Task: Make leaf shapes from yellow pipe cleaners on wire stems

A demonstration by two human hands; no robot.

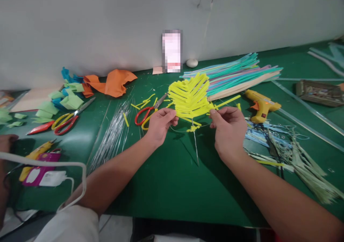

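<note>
A yellow leaf of pipe cleaners (189, 95) on a thin wire stem is held up between my hands. My left hand (161, 123) pinches its lower left edge. My right hand (228, 125) closes on the lower right side, where a loose yellow strip sticks out. A fine wire curves below the leaf from one hand to the other, and a small yellow tuft (193, 128) sits on the stem. Just behind my left hand lie red-and-yellow-handled scissors (143, 116), partly hidden, with short yellow cuttings around them.
Behind the leaf lies a bundle of coloured pipe cleaners (242, 79). A yellow glue gun (262, 105) rests to the right, a heap of thin wires (114, 131) to the left. Farther left are more scissors (71, 120) and a white cable (45, 159). A phone (172, 50) leans on the wall.
</note>
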